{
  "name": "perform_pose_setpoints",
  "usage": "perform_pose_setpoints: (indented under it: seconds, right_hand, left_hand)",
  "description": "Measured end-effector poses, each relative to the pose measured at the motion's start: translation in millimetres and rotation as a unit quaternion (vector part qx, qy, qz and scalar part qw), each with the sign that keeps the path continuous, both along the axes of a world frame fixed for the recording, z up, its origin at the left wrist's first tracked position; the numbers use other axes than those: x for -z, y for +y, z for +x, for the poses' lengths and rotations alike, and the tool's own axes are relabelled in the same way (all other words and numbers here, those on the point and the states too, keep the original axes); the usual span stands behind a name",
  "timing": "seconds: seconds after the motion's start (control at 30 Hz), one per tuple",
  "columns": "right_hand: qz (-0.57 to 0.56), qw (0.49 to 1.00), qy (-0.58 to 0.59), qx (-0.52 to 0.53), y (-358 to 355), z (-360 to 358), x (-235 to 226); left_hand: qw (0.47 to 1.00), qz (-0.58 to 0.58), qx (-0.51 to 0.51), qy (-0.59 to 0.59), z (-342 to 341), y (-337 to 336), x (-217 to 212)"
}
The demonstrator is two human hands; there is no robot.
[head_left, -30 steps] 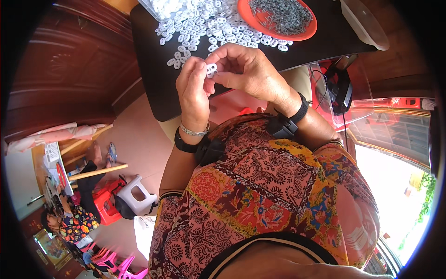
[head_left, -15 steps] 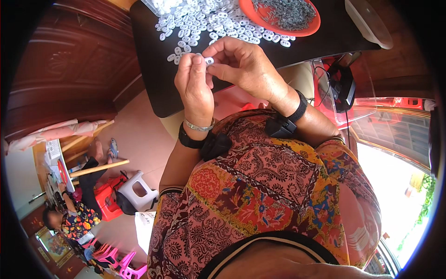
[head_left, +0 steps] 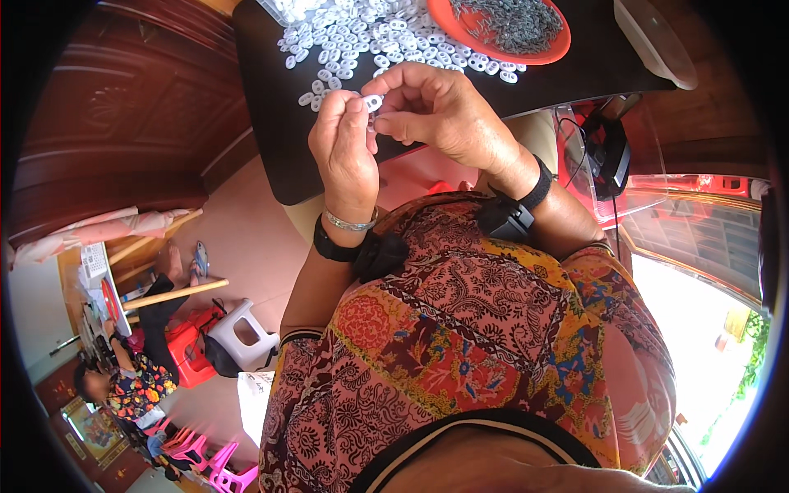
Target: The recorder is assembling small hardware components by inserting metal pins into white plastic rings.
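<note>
My left hand [head_left: 345,156] and my right hand [head_left: 444,111] meet above the near edge of a dark table [head_left: 271,123]. Between their fingertips they pinch a small white plastic ring piece [head_left: 372,103]. The left thumb and forefinger hold it from the left, and the right fingers press on it from the right. Both wrists wear black bands, and the left also has a silver bracelet. A heap of several similar white pieces [head_left: 362,37] lies on the table just beyond the hands.
An orange dish [head_left: 514,29] of small grey metal parts sits at the table's far right, beside a pale bowl [head_left: 653,41]. A grey stool [head_left: 238,333] and a red stool [head_left: 189,353] stand on the floor at left, where another person [head_left: 136,378] sits.
Both hands have lifted slightly toward me with the white piece, and the fingers have shifted their pinch on it.
</note>
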State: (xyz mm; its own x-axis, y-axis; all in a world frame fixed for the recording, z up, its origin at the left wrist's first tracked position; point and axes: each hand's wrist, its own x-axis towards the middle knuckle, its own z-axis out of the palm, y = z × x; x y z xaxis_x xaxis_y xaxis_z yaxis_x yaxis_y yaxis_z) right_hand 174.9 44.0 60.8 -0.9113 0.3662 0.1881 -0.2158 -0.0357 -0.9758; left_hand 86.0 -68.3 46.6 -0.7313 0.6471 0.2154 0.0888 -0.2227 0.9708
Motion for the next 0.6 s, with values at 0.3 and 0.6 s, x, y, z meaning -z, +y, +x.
perform_pose_setpoints:
  seconds: [0.3,0.6]
  right_hand:
    - [0.027,0.999,-0.022,-0.002,9.2,3.9,3.3]
    - [0.014,0.998,-0.049,-0.024,10.3,9.7,0.6]
  left_hand:
    - [0.999,-0.021,0.038,-0.004,0.9,-3.5,-2.4]
    - [0.996,-0.021,0.071,-0.054,1.4,-6.2,-5.1]
